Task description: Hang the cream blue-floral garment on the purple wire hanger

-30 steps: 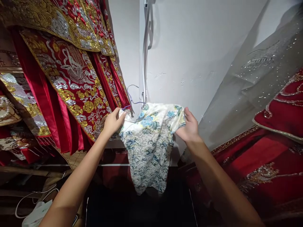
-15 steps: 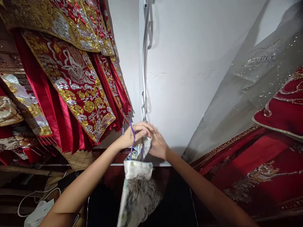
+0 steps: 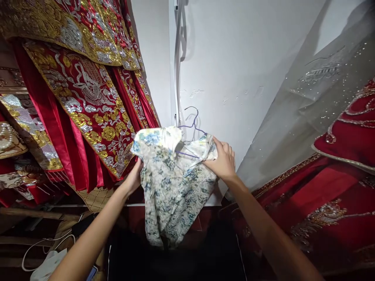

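A cream floral garment with blue and green flowers hangs on a purple wire hanger in front of me. The hanger's hook points up and is free of any rail. My right hand grips the garment's right shoulder near the hanger's end, thumb in front and fingers behind. At the left side, my left hand holds the cloth below the left shoulder; its fingers are mostly hidden behind the fabric. The hanger's lower bar shows inside the neck opening.
Red embroidered gowns hang at the left, close to my left hand. More red beaded garments and a sheer grey glittery cloth are at the right. A white wall with a metal strip stands ahead. A white cable lies lower left.
My hands were together at the hanger with the garment hanging narrow below. Now they are apart, the garment is spread out facing me, and the hanger's hook has come into view above it.
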`<control>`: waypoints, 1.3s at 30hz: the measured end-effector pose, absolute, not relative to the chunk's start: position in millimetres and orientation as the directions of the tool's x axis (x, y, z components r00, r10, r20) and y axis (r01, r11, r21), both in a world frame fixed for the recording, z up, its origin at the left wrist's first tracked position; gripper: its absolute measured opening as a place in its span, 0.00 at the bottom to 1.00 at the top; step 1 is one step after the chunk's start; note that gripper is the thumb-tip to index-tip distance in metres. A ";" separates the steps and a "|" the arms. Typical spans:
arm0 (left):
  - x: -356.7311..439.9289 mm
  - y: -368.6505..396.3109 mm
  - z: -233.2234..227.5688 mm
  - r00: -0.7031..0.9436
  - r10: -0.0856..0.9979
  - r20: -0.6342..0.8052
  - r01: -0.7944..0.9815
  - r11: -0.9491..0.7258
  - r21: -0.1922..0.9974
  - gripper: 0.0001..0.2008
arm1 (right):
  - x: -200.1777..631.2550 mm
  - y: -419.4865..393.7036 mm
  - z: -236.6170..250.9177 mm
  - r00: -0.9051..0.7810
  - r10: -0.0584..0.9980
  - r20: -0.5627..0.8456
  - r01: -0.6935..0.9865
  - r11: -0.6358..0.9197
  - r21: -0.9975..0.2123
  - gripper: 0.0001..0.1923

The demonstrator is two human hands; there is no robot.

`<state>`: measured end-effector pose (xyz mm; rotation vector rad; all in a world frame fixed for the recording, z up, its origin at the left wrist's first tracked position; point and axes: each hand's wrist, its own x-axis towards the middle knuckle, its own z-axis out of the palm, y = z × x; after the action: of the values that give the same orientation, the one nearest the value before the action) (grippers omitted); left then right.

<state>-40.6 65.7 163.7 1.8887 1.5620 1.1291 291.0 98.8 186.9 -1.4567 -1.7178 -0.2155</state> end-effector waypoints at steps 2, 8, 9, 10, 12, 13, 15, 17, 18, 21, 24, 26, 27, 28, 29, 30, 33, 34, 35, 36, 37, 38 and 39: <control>-43.0 64.9 127.8 0.064 0.982 0.178 0.318 -0.189 0.929 0.31 | 286.2 101.4 203.0 0.005 0.732 0.681 0.887 0.312 -0.341 0.48; -12.9 33.8 50.3 -0.113 0.992 0.061 -0.023 -0.064 0.998 0.35 | 263.1 84.1 220.6 -0.186 0.749 0.636 0.865 0.432 -0.256 0.53; -8.2 27.8 43.3 -0.142 0.989 0.026 -0.082 -0.038 0.996 0.35 | 262.2 77.5 216.2 -0.208 0.750 0.628 0.841 0.465 -0.276 0.53; -4.4 22.4 37.5 -0.163 0.987 -0.008 -0.135 -0.014 0.991 0.36 | 261.4 70.4 209.3 -0.232 0.744 0.626 0.805 0.508 -0.306 0.52; 0.6 13.6 28.7 -0.157 0.986 -0.060 -0.231 0.022 0.973 0.36 | 257.6 55.5 188.0 -0.236 0.729 0.642 0.706 0.583 -0.402 0.45; 2.0 9.9 25.5 -0.137 0.988 -0.076 -0.277 0.035 0.960 0.36 | 253.5 48.1 173.6 -0.184 0.733 0.655 0.650 0.590 -0.478 0.39; 4.1 3.3 21.7 -0.109 0.988 -0.105 -0.354 0.060 0.934 0.35 | 239.6 34.4 138.9 0.017 0.784 0.621 0.516 0.525 -0.677 0.24; 5.8 -3.3 21.1 -0.095 0.985 -0.146 -0.409 0.095 0.907 0.35 | 219.9 22.7 101.0 0.189 0.882 0.431 0.323 0.359 -0.876 0.15; 6.7 -6.7 21.9 -0.082 0.982 -0.167 -0.434 0.116 0.894 0.36 | 209.2 17.9 83.3 0.124 0.946 0.299 0.237 0.264 -0.935 0.17; 8.8 -16.0 26.9 -0.010 0.978 -0.206 -0.493 0.175 0.852 0.36 | 183.2 9.0 45.5 -0.063 0.996 0.064 0.072 0.069 -0.995 0.22; 8.6 -21.7 33.1 0.016 0.974 -0.226 -0.493 0.205 0.846 0.36 | 174.1 8.6 34.6 -0.135 0.989 0.060 0.003 0.061 -0.998 0.21; 7.8 -23.8 36.9 -0.002 0.977 -0.215 -0.488 0.186 0.853 0.36 | 174.8 10.1 36.4 -0.143 0.987 0.072 0.002 0.073 -0.997 0.20; 7.6 -24.7 38.6 -0.014 0.979 -0.203 -0.489 0.170 0.855 0.36 | 175.4 10.5 38.2 -0.146 0.987 0.071 0.005 0.072 -0.997 0.18; 7.7 -25.7 40.4 -0.022 0.981 -0.191 -0.491 0.156 0.857 0.37 | 175.4 10.4 39.9 -0.149 0.987 0.064 0.006 0.066 -0.998 0.17; 8.1 -26.9 42.0 -0.026 0.983 -0.183 -0.491 0.147 0.859 0.37 | 174.5 9.7 41.4 -0.156 0.986 0.052 0.001 0.053 -0.999 0.15; 8.9 -28.2 43.5 -0.022 0.983 -0.180 -0.487 0.147 0.861 0.37 | 172.7 8.7 42.5 -0.161 0.986 0.037 -0.010 0.036 -0.999 0.13; 10.6 -32.5 47.4 0.004 0.984 -0.181 -0.468 0.161 0.869 0.36 | 164.9 4.7 43.2 -0.152 0.988 -0.003 -0.047 -0.010 -0.999 0.11; 10.3 -33.8 48.4 0.010 0.982 -0.188 -0.457 0.171 0.873 0.37 | 162.9 3.4 42.8 -0.144 0.989 -0.016 -0.055 -0.024 -0.998 0.11; 9.4 -34.9 49.2 0.009 0.980 -0.198 -0.444 0.181 0.878 0.37 | 161.7 2.2 42.1 -0.136 0.990 -0.031 -0.062 -0.040 -0.997 0.10; 8.1 -35.8 50.0 -0.005 0.978 -0.208 -0.427 0.186 0.885 0.38 | 161.4 1.0 41.3 -0.129 0.990 -0.051 -0.068 -0.060 -0.996 0.10; 6.5 -36.8 50.9 -0.035 0.977 -0.212 -0.411 0.180 0.894 0.38 | 161.8 -0.3 40.5 -0.125 0.989 -0.073 -0.074 -0.083 -0.994 0.10; 5.0 -37.7 51.8 -0.073 0.975 -0.210 -0.397 0.165 0.903 0.38 | 162.8 -1.6 39.9 -0.125 0.988 -0.093 -0.081 -0.104 -0.991 0.11; 4.0 -38.8 52.8 -0.109 0.974 -0.201 -0.386 0.144 0.911 0.39 | 163.9 -3.1 39.7 -0.128 0.986 -0.107 -0.086 -0.118 -0.989 0.11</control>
<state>4.0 -38.8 52.8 0.7230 1.0998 1.3394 163.9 -3.1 39.7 -1.1597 -1.1728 1.4272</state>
